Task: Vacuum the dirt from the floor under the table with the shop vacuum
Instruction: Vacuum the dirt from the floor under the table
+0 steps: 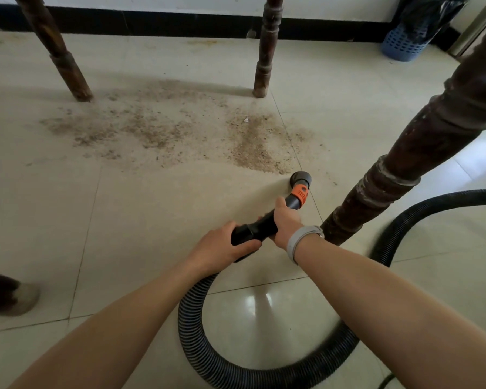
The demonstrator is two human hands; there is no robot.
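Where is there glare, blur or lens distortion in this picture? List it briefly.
Head view: window glare reflects off the glossy floor tile inside the hose loop; the corrugated hose is motion-blurred near the right table leg; wide-angle distortion makes the table legs splay outward; the dirt patch is sharp.

Bright, even daylight fills the scene. A white glare patch sits on the glossy pale tiled floor point(260, 303) near its bottom edge, inside the loop of the black ribbed vacuum hose point(208, 357). The dark turned wooden table legs point(264, 51) cast soft shadows leftward. Wide-angle distortion bends the edges; the hose blurs at right.
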